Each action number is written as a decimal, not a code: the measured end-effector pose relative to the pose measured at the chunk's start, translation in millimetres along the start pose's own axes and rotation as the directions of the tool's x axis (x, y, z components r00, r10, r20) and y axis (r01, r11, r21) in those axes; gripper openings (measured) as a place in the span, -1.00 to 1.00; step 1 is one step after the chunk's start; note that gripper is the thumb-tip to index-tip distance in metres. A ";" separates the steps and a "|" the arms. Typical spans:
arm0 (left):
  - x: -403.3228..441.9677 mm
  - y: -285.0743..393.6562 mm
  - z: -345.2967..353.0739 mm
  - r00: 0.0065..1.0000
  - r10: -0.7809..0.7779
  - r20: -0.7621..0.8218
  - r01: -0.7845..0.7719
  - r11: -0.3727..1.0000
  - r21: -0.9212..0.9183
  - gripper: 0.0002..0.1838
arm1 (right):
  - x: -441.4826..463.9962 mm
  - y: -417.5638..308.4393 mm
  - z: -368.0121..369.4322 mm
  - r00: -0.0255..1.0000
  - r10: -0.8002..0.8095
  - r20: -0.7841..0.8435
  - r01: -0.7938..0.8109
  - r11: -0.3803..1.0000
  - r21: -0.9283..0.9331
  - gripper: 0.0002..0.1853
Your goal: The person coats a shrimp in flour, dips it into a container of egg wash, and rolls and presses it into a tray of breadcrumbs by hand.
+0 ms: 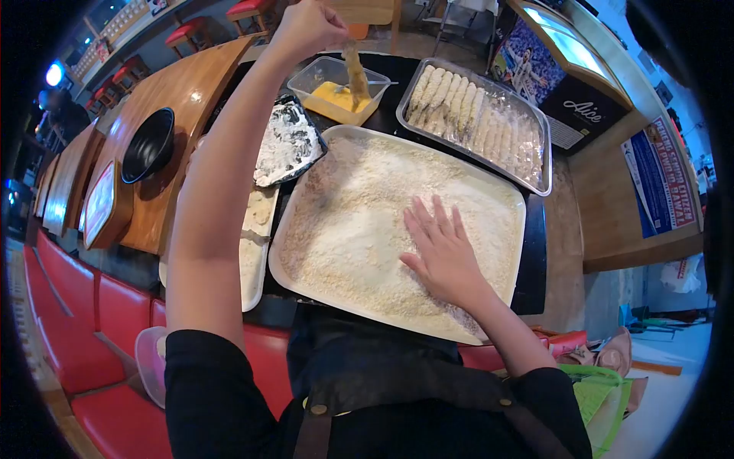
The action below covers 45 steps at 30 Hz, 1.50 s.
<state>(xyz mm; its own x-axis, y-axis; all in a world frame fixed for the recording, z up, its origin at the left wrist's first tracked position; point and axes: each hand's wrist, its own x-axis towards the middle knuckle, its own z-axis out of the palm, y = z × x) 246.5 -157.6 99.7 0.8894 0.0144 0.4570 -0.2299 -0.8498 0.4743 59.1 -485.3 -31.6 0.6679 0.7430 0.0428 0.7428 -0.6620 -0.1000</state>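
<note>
Where the wooden table point(191, 84) runs along our left, a black bowl point(149, 145) stands toward its near end. Beside that, at the left edge of the black tabletop point(535, 283), we have a dark tray point(323, 147) of white powder point(287, 141). Our left hand point(310, 29) is raised above the far edge, its fingers pinched on the upper end of a coated stick point(355, 73). The stick's long axis hangs almost upright, lower end pointing down into a clear tub point(309, 74) of yellow liquid point(336, 98); we cannot tell whether the tip is submerged. It looks wet, lumpy and yellow-brown, long and slim. Nearer us, a big white tray point(344, 307) of pale crumbs point(367, 191) reaches the near edge. Our right hand point(440, 249) rests palm down on the crumbs, grasping nothing, fingers straight and spread. At the far right corner, a metal tray point(547, 164) holds pale, rough crumbed sticks point(443, 99) side by side, some under clear plastic point(512, 138).
</note>
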 end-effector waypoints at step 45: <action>-10.2 -30.0 82.0 0.939 -0.126 0.320 0.011 0.941 0.340 -0.75 | -21.0 -0.6 18.8 0.984 0.142 -0.103 -0.133 0.987 0.089 -0.24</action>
<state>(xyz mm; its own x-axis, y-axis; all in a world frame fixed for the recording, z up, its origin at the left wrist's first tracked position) 276.7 -175.5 19.1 0.9905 -0.0477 0.1286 -0.0725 -0.9780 0.1955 43.8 -498.6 -51.1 0.7678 0.6273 0.1303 0.6403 -0.7437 -0.1924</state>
